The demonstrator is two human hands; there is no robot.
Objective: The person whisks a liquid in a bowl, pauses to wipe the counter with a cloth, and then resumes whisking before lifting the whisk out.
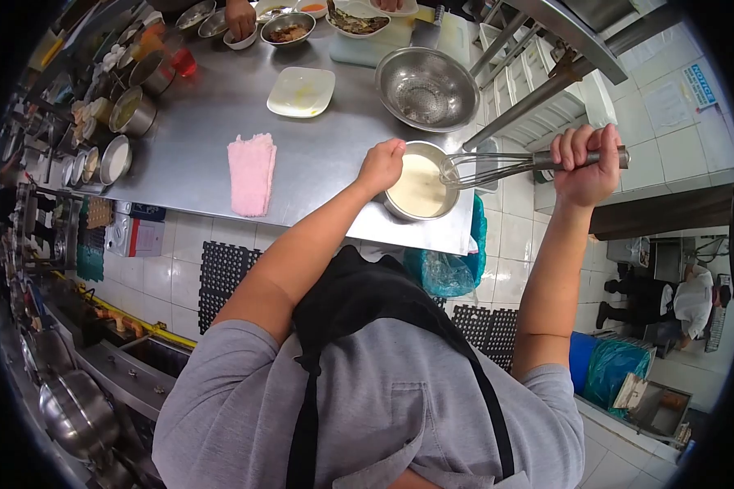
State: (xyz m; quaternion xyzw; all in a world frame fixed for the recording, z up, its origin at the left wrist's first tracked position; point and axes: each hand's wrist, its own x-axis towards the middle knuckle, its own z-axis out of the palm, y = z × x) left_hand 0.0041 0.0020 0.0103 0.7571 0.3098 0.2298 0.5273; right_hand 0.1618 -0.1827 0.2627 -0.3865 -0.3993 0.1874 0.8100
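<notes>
A steel mixing bowl with a pale cream-coloured batter stands near the right corner of the steel table. My left hand grips its left rim. In my right hand is the handle of a wire whisk, held out to the right of the bowl. The whisk lies nearly level, and its wire end reaches over the bowl's right side into or just above the batter. A perforated steel colander sits just behind the bowl.
A folded pink cloth and a smeared white plate lie on the steel table. Another person's hand reaches over small bowls at the far edge. Pots line the left; a table-frame post rises at right.
</notes>
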